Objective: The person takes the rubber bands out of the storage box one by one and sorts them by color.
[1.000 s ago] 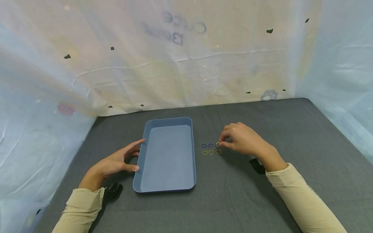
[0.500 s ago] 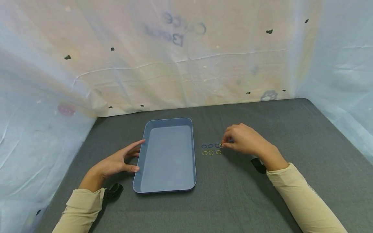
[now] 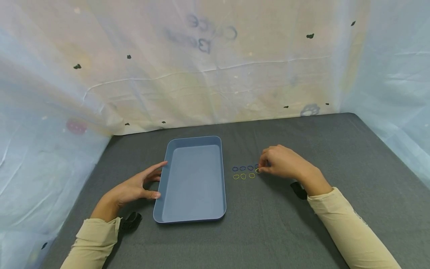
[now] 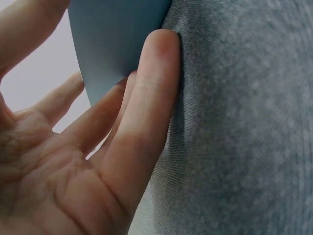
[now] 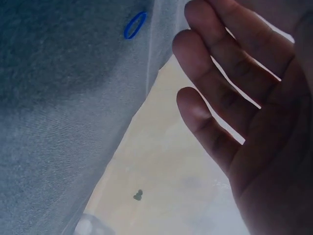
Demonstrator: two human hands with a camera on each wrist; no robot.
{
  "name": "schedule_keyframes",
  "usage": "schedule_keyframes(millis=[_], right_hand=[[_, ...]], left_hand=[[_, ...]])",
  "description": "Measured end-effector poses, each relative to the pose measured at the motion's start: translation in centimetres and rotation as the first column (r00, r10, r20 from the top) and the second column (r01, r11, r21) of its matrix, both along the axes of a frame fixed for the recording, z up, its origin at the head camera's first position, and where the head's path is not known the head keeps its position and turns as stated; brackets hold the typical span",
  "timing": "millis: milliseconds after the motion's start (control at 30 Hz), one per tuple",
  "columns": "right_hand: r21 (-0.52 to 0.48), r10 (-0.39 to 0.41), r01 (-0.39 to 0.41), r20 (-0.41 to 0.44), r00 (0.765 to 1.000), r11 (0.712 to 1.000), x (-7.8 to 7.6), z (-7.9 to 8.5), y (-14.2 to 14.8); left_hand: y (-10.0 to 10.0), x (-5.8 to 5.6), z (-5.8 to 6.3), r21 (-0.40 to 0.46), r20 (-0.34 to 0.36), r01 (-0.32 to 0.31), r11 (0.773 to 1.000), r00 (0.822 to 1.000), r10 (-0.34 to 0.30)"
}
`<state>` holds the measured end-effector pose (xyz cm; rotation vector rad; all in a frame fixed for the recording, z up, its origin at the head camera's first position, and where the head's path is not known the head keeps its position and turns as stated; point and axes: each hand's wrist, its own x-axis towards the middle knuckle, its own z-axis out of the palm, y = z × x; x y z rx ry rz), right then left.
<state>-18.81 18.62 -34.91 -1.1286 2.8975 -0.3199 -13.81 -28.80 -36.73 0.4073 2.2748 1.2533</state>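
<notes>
My right hand pinches a thin yellow rubber band between thumb and forefinger, low over the cloth. It is at the right end of two short rows: blue rubber bands behind, yellow rubber bands in front. The endmost blue band is partly hidden by the fingertips in the head view; one blue band shows in the right wrist view. My left hand rests spread along the left side of a blue-grey tray, its fingertips at the wall.
Dark grey cloth covers the table. A pale sheet with dark marks hangs behind the table's back edge, and more sheeting hangs at the sides. Nothing lies in the tray.
My right hand has shifted a little right and toward me with the yellow band, from over the third blue band to the rows' right end. My left hand and the tray stay put.
</notes>
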Motion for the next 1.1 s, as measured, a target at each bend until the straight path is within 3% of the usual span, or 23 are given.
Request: schedule_keyframes(millis=[767, 1100], right_hand=[[0.051, -0.041, 0.034, 0.152, 0.988, 0.998, -0.1, -0.56, -0.06], [0.065, -0.04, 0.033, 0.115, 0.993, 0.997, -0.13, -0.63, -0.01]], left_hand=[[-0.2, -0.09, -0.23, -0.016, 0.005, -0.012, 1.0, 1.0, 0.012], [-0.06, -0.01, -0.11, -0.036, 0.0, -0.014, 0.999, 1.0, 0.014]])
